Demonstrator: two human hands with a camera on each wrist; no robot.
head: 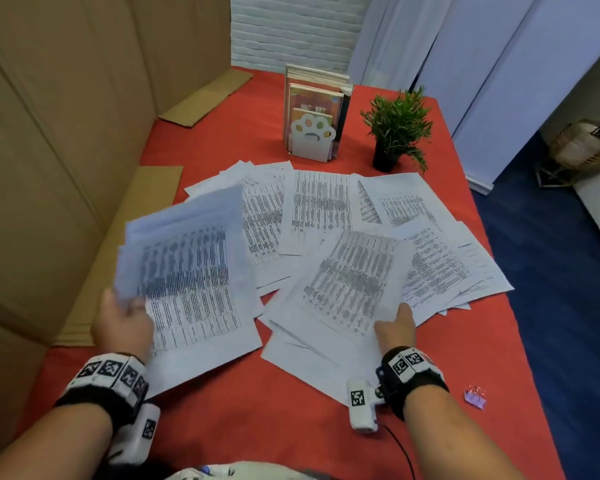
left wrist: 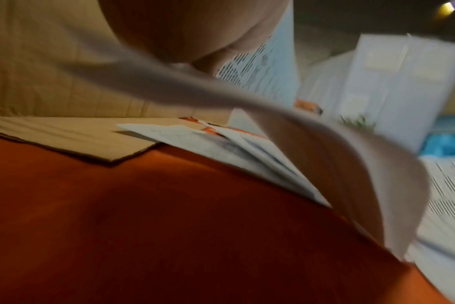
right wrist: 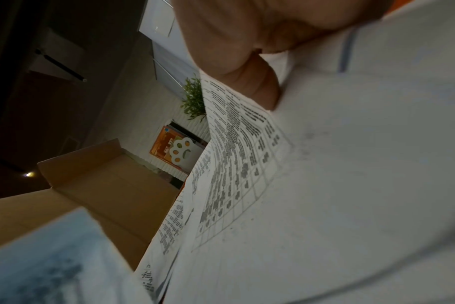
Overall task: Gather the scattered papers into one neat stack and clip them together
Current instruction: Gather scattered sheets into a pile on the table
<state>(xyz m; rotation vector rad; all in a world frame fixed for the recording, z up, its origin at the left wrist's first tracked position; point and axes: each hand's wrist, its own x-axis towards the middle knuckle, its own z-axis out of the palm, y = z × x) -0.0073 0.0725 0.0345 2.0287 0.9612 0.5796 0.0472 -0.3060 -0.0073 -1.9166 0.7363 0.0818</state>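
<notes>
The left hand (head: 123, 323) pinches a lifted bundle of sheets (head: 187, 271) at its near corner; the right hand (head: 395, 329) pinches the near edge of another sheet (head: 347, 289), while scattered papers (head: 319, 209) lie on the red table (head: 257, 420)

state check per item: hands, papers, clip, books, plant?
left hand: grips a lifted bunch of sheets
right hand: pinches the sheets on the near pile
scattered papers: spread flat, overlapping
binder clip: lies unused on the red tablecloth
books: upright in holder
potted plant: upright
</notes>
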